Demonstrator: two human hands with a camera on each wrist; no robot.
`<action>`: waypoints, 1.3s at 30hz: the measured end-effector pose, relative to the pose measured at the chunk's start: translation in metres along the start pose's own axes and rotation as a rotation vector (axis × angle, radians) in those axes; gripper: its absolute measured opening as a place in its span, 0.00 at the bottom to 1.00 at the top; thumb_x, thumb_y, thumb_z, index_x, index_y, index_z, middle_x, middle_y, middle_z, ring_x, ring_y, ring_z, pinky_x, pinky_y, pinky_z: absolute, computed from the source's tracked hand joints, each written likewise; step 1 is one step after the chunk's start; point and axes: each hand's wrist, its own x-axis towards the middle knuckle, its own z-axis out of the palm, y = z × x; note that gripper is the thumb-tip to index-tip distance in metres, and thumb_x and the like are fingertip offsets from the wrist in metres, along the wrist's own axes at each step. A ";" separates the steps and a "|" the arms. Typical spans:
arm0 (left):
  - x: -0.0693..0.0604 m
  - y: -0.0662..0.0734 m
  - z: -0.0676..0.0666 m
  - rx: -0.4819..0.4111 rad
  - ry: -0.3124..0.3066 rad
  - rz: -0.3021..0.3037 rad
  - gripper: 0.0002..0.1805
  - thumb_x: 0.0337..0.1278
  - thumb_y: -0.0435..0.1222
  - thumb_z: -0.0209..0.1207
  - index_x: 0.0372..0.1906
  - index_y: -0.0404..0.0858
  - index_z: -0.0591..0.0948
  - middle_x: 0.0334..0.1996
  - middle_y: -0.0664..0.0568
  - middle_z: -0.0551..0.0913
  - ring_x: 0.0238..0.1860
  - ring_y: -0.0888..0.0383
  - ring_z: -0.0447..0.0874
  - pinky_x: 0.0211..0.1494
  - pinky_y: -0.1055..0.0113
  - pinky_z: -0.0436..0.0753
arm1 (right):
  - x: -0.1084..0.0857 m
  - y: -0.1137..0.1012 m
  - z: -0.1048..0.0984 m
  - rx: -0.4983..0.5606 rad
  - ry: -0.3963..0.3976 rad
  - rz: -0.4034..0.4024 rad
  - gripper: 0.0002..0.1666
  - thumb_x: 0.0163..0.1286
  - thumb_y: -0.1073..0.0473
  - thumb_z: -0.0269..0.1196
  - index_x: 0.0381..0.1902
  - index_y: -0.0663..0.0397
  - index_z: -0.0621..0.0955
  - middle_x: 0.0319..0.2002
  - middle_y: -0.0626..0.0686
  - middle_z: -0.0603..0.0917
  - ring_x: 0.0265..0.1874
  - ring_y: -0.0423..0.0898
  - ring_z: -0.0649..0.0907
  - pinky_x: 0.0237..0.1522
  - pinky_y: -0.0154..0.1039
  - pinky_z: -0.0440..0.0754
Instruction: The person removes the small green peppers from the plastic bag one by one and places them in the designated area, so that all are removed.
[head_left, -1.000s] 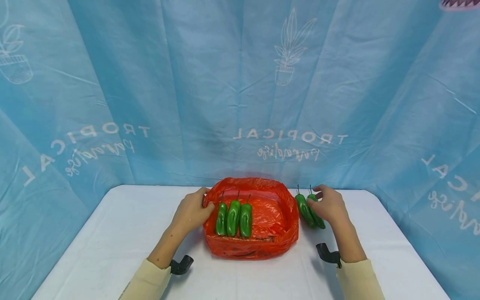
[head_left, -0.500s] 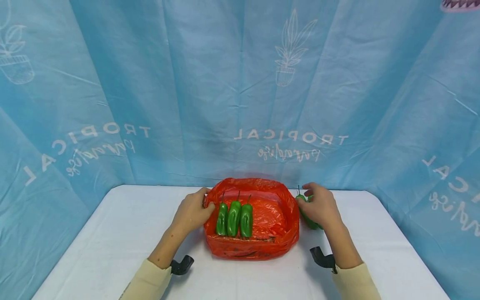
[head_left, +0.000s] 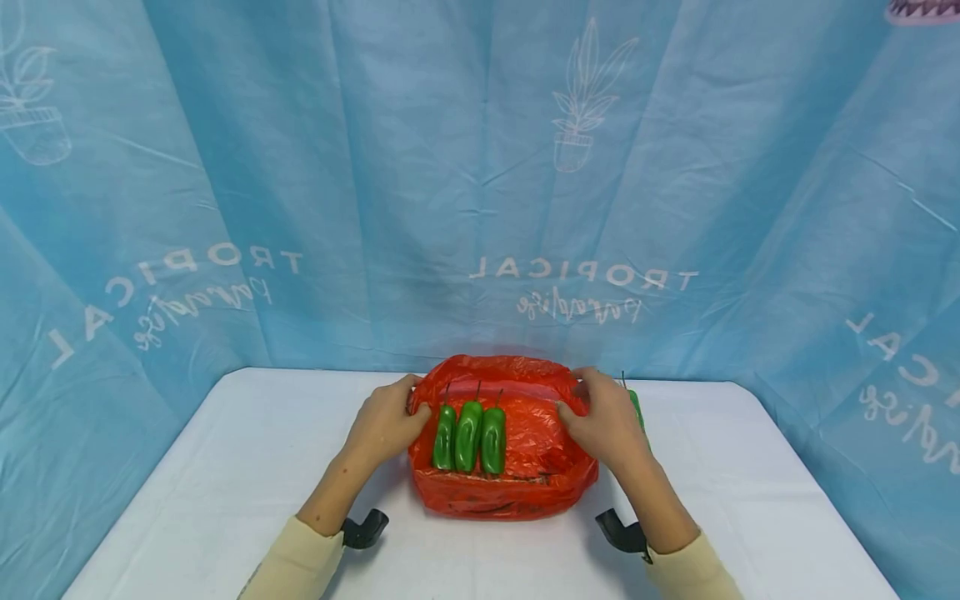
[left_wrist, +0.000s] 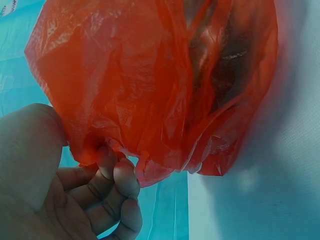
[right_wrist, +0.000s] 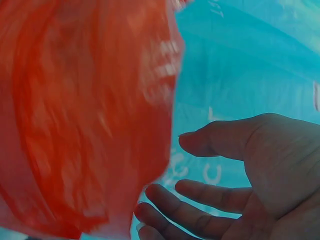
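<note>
A red plastic bag [head_left: 536, 417], its mouth spread wide, lies at the table's far middle. Three green chili peppers [head_left: 467, 437] lie side by side in its left half. My left hand [head_left: 386, 421] pinches the bag's left rim; in the left wrist view its curled fingers [left_wrist: 125, 177] meet the film. My right hand [head_left: 603, 417] is at the right rim, thumb over the bag's inside, fingers beyond the edge. In the right wrist view the thumb and fingers stand apart, with nothing held. Behind this hand a green pepper [head_left: 636, 407] shows partly; anything else there is hidden.
The white-covered table [head_left: 262, 467] extends on both sides of the bag. A blue printed curtain [head_left: 420, 208] hangs just behind its far edge and along the sides. Each wrist carries a black camera mount [head_left: 365, 529].
My right hand has moved left from the peppers beside the bag to its right rim, carrying nothing visible. The left hand keeps its hold, and the three peppers stay put.
</note>
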 end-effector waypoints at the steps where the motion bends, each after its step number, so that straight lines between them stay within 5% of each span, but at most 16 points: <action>1: 0.000 0.000 0.000 0.003 0.002 0.003 0.22 0.64 0.36 0.61 0.62 0.34 0.82 0.30 0.52 0.85 0.25 0.59 0.80 0.28 0.64 0.80 | -0.001 -0.002 0.003 -0.001 -0.005 -0.001 0.31 0.66 0.57 0.74 0.64 0.63 0.79 0.49 0.60 0.87 0.48 0.58 0.86 0.48 0.56 0.88; 17: 0.001 0.000 0.002 -0.012 -0.013 0.000 0.26 0.65 0.37 0.61 0.67 0.34 0.78 0.28 0.53 0.83 0.23 0.58 0.79 0.26 0.63 0.79 | -0.012 -0.024 0.035 0.021 -0.106 -0.065 0.28 0.66 0.57 0.75 0.61 0.58 0.81 0.48 0.57 0.86 0.47 0.55 0.85 0.46 0.51 0.86; 39: 0.000 0.000 0.000 0.005 -0.013 0.001 0.25 0.65 0.37 0.61 0.65 0.35 0.79 0.28 0.54 0.83 0.23 0.59 0.78 0.27 0.63 0.79 | -0.002 -0.049 0.073 -0.018 -0.273 -0.010 0.43 0.63 0.53 0.78 0.70 0.66 0.75 0.62 0.63 0.83 0.60 0.62 0.83 0.61 0.61 0.83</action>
